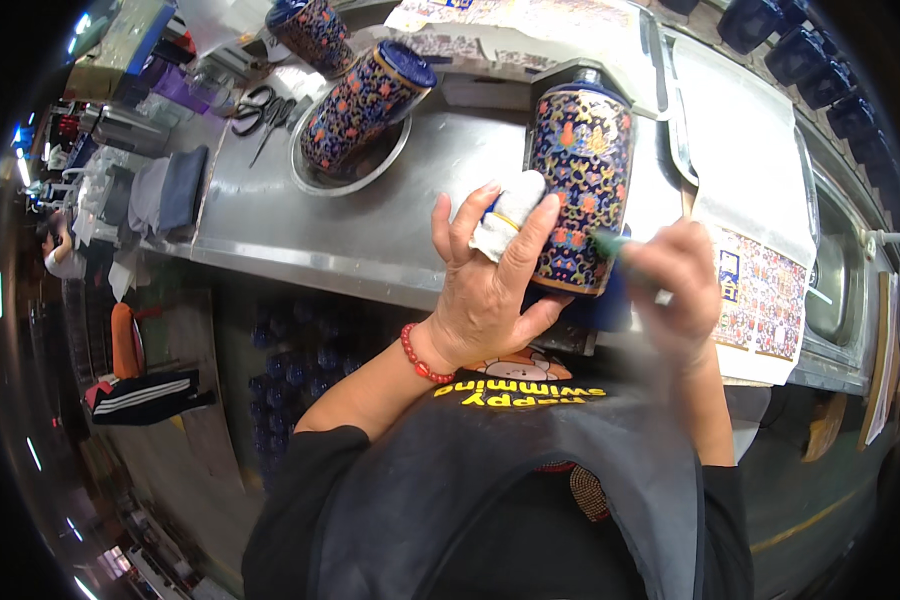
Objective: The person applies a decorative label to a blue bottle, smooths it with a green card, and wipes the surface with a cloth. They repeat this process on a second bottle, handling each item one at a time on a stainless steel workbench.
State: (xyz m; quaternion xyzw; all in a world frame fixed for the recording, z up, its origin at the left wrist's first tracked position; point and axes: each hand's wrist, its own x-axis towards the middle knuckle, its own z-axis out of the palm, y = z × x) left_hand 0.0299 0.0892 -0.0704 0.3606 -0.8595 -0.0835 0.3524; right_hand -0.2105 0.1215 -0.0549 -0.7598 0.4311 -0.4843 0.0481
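Note:
A dark blue bottle [581, 187] covered in a colourful floral pattern lies in front of me, its neck pointing away. My left hand [491, 270] rests along its left side, with a white cloth [506, 214] held between the fingers. On the other side, my right hand [675, 281] is blurred and grips a green tool [609, 244] whose end is at the bottle's lower right part; its kind is unclear. A similar patterned bottle [364, 109] leans upside down in a round metal bowl [399, 150].
Black-handled scissors [259, 112] lie left of the bowl on the metal counter [232, 202]. Another patterned bottle [315, 34] stands behind. Printed floral sheets [769, 300] lie at right, near a metal sink [832, 300]. Several dark blue vessels [802, 56] line the upper right. A person [61, 247] is far left.

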